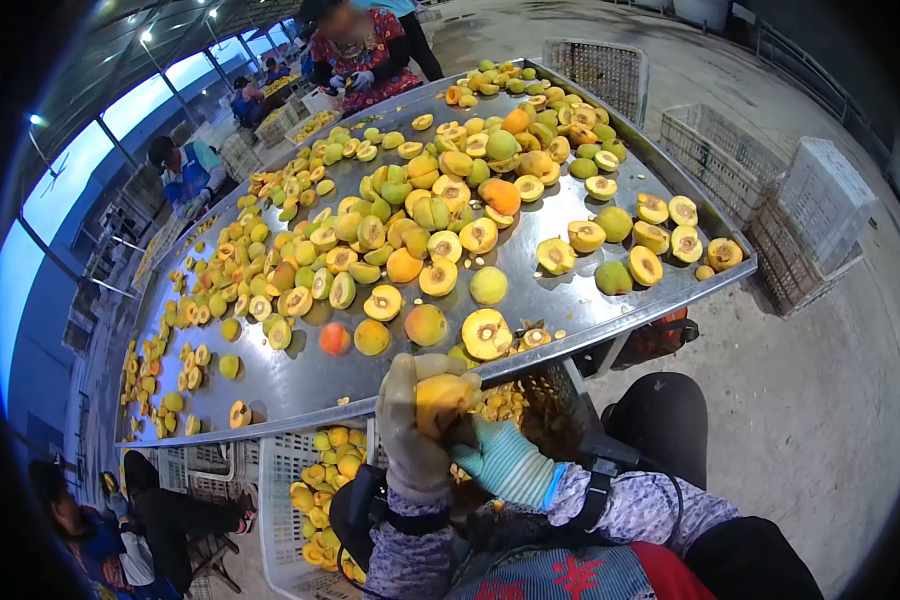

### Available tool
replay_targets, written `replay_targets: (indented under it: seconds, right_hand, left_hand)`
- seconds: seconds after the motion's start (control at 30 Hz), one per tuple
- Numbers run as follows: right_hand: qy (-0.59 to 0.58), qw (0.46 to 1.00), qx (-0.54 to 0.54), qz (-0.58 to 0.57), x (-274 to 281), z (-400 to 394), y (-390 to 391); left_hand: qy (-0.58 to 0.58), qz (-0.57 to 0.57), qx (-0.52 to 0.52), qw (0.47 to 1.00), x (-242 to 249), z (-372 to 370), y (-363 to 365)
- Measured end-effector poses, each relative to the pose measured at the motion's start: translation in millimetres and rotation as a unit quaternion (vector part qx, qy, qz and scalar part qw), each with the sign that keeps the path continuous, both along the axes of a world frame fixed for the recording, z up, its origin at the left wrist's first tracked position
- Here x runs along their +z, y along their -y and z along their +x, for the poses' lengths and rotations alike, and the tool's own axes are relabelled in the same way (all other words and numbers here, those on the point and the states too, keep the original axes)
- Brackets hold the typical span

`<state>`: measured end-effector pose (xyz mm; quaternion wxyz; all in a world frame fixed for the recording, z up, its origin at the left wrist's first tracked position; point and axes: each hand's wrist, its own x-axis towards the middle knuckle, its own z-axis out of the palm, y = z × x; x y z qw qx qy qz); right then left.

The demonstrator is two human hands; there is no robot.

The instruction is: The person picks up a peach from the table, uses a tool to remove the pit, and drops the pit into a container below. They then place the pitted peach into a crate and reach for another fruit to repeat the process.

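My left hand [413, 420], in a pale glove, is wrapped round a yellow-orange fruit [444, 402] just off the near edge of the metal table [320, 403]. My right hand [505, 462], in a striped teal glove, is closed beside the fruit's lower right side; what its fingers hold, if anything, is hidden. Many whole and halved fruits lie on the table, among them a cut half [487, 334] with its stone showing and a reddish fruit [334, 339] beyond my hands.
Below the table edge, a white crate [282, 500] holds fruit, and a dark crate [555, 400] holds yellow pieces. Empty crates [715, 155] stand on the right. A person [370, 55] is across the table; others sit at the left, one [100, 530] at lower left.
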<state>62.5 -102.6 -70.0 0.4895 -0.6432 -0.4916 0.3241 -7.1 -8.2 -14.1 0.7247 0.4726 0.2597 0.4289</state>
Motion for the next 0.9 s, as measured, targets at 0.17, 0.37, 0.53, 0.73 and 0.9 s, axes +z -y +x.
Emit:
replay_targets:
  seconds: [0.17, 0.37, 0.53, 0.73, 0.9]
  right_hand:
    - [-0.011, 0.998, 0.02, 0.062, 15.3, 19.2, -0.4]
    - [-0.144, 0.987, 0.053, -0.037, 20.7, 8.6, 6.5]
    - [-0.42, 0.873, 0.168, -0.182, 39.7, 9.9, 14.6]
    - [0.075, 0.993, 0.007, 0.09, 7.5, 3.6, 10.5]
    - [-0.347, 0.914, 0.146, -0.148, 34.0, 8.6, 16.0]
  left_hand:
    - [-0.027, 0.079, -0.056, 0.995, 11.6, -1.4, 0.6]
    - [-0.011, -0.003, 0.015, 1.0, 5.7, 3.4, 4.2]
    - [0.117, -0.124, -0.083, 0.982, -2.5, -2.9, -1.6]
    - [0.137, -0.135, -0.051, 0.98, -11.7, 3.9, -1.1]
    - [0.21, -0.132, -0.092, 0.964, -17.7, 3.2, 0.6]
